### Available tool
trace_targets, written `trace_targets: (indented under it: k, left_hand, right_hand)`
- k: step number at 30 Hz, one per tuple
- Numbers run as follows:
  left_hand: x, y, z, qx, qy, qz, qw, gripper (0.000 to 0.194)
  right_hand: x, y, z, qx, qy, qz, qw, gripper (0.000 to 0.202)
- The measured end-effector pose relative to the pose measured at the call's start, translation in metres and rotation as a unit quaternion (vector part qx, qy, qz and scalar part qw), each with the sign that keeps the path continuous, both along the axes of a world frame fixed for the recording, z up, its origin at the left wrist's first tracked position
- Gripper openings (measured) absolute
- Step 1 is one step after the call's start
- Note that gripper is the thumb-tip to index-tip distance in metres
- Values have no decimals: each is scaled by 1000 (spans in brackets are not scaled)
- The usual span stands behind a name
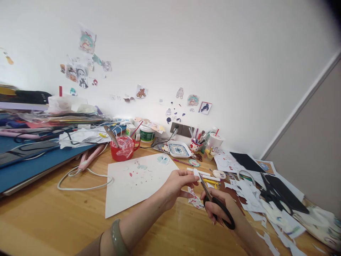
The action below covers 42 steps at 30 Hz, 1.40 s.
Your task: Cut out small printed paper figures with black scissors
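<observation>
My left hand [178, 185] pinches a small piece of white paper [196, 173] between thumb and fingertips above the wooden table. In my right hand [222, 208] are black-handled scissors [207, 193], fingers through the loops. Their blade tips meet the paper's right edge; whether the blades are parted is too small to tell. Below the hands lies a paper scrap with red marks [195, 199]. Left of them, a large white sheet [133, 192] carries several small cut pieces, among them a pale blue cutout [163, 159] at its top corner.
White paper offcuts [247, 195], a tape roll [246, 176] and a second pair of black scissors [274, 195] lie right. Behind stand a red mug [121, 154], a square patterned dish [179, 149], a pen cup [195, 145] and a drink cup [215, 140]. A white cable [80, 188] loops left.
</observation>
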<state>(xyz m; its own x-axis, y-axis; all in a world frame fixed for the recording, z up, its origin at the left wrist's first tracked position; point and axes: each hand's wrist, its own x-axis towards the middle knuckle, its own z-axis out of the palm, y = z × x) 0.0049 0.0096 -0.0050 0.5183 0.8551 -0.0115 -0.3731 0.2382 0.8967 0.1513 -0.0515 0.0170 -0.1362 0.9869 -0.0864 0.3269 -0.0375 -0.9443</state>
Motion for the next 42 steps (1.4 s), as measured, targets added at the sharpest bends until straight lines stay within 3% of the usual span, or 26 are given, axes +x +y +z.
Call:
trace_targets:
  k: [10,17,24,42]
  left_hand:
    - [0,1,-1,-2,-2,10,1000,22]
    - [1,0,-1,-3,-14,-7,1000,17]
    - [1,1,-2,-7,12,-1,1000,25]
    - [1,-1,-1,-7,5,-5,1000,23]
  right_hand:
    - [-1,-3,3,6,-2,-2,1000,19]
    - [3,8,-1,-40,-26,6,999,30]
    - [-3,-2,4,5,-5,-8,1000,20]
    - [-3,-2,1,18,-11,-18,1000,18]
